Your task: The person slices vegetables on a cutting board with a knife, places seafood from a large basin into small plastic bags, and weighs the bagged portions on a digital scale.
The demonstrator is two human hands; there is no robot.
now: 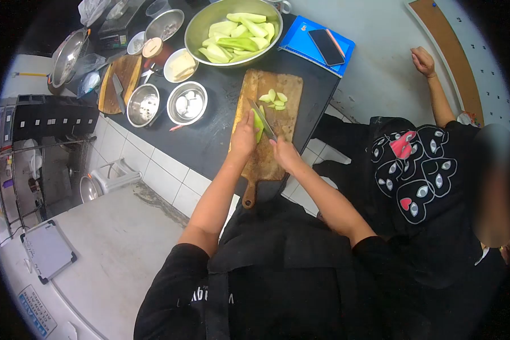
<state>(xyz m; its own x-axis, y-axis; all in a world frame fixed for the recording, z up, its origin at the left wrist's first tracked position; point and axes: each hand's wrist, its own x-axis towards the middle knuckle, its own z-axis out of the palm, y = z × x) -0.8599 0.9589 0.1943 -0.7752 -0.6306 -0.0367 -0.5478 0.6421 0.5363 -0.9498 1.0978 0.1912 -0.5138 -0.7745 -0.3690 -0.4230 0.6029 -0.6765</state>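
My left hand [243, 134] is closed on a pale green peeled vegetable wedge [259, 124], holding it against a wooden cutting board [262, 170]. In my right hand [285, 154] is the handle of a kitchen knife [267, 126]. Its blade lies along the wedge, close to my left fingertips; whether it is into the flesh I cannot tell. A few cut slices [275, 99] rest on the board beyond the blade. Past the board's far end stands a large metal bowl [191, 35] filled with similar wedges [238, 42].
Left of the board are a metal bowl with eggs [187, 120], another metal bowl [143, 116], and a second board [109, 96] with a knife [119, 93]. A phone [326, 47] lies on a blue folder [300, 37] at right. Another person [402, 170] is close on my right.
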